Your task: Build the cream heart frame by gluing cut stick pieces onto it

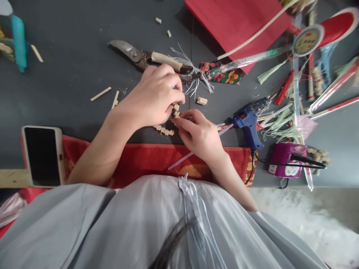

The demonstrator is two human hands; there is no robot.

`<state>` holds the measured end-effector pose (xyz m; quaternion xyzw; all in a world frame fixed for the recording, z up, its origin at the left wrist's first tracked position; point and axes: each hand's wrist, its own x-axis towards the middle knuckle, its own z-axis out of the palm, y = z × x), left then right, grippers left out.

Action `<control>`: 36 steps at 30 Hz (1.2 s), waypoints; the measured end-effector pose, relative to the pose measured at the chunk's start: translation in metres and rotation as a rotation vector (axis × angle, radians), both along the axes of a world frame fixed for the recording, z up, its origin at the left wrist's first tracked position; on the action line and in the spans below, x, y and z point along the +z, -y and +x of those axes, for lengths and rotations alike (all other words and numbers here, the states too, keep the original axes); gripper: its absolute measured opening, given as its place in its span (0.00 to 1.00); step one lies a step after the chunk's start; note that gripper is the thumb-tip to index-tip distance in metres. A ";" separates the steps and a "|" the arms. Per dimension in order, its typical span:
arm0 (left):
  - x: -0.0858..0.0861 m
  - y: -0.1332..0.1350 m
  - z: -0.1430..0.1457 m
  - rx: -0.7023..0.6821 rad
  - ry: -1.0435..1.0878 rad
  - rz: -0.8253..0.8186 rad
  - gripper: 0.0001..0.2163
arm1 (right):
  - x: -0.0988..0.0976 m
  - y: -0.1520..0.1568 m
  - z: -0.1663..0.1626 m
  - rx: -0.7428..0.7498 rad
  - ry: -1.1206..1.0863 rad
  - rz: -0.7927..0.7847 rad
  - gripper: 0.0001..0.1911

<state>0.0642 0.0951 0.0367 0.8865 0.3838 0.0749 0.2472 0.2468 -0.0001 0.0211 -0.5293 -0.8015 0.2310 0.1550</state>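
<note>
Both hands work at a curved strip of small pale bead-like pieces in the middle of the dark grey table. My left hand is closed in a pinch on its upper end, with the fingertips partly hiding it. My right hand pinches the strip lower down, between thumb and forefinger. Just beyond my left hand lie pruning shears, blades pointing left. A small bundle of pale stick pieces lies beyond my right hand. To its right a blue glue gun rests on its side, with a clear glue stick at its back.
A red folded towel runs along the front edge, with a phone at its left end. Red paper, a spool of red ribbon, tassels and a purple power socket box crowd the right. Pale offcuts lie left.
</note>
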 end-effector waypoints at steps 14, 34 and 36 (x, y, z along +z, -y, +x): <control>0.008 -0.006 -0.001 -0.046 -0.053 0.125 0.11 | 0.046 0.018 0.073 -0.627 0.239 0.123 0.10; 0.002 0.081 0.048 0.565 -0.353 0.170 0.06 | 0.022 0.021 0.101 -0.696 0.513 -0.135 0.20; -0.006 0.085 0.044 0.559 -0.288 0.254 0.05 | 0.021 0.023 0.101 -0.686 0.495 -0.111 0.19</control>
